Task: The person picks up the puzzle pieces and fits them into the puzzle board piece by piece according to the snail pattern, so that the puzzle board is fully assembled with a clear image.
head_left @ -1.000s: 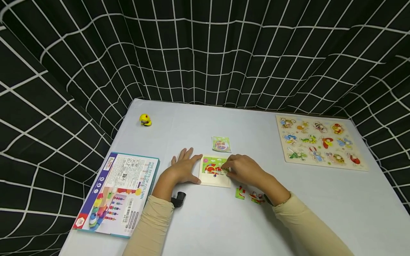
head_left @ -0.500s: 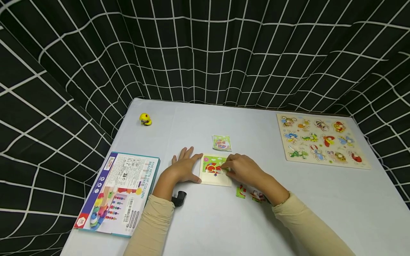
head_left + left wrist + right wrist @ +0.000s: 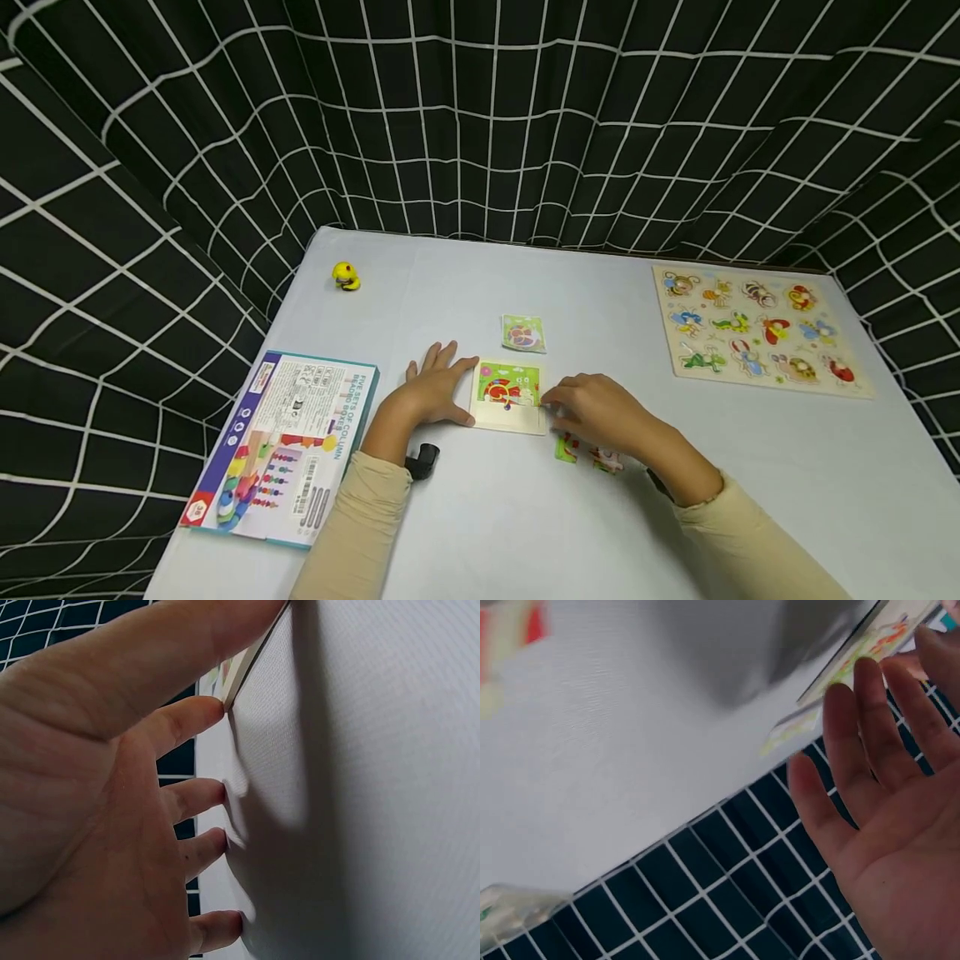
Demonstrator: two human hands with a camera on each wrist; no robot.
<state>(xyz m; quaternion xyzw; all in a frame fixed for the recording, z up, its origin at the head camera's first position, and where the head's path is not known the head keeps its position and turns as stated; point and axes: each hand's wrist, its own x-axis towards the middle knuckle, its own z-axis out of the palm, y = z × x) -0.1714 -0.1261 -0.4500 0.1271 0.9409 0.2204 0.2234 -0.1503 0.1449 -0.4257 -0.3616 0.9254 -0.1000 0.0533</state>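
Note:
A small wooden puzzle board (image 3: 510,419) lies mid-table. Its upper half carries fitted green pieces with a red picture (image 3: 504,389), while the lower part shows bare wood. My left hand (image 3: 426,397) is spread at the board's left side, thumb and index fingertip touching its edge; the left wrist view shows these fingers against the board's side (image 3: 238,675). Just off the right edge is my right hand (image 3: 600,414), its fingers (image 3: 844,724) loosely extended with nothing held. Beneath and in front of it lie loose green-and-red puzzle pieces (image 3: 566,448), partly covered.
Behind the board lies a small picture card (image 3: 523,332). A boxed bead toy (image 3: 288,442) is at the left, a yellow toy figure (image 3: 346,276) at the back left, and a wooden insect peg puzzle (image 3: 761,329) at the back right. Dark gridded cloth (image 3: 480,125) borders the table.
My right hand has let go of the piece at the board's upper right and moved right, towards the loose pieces. That piece now shows uncovered. My left hand has kept its place on the board.

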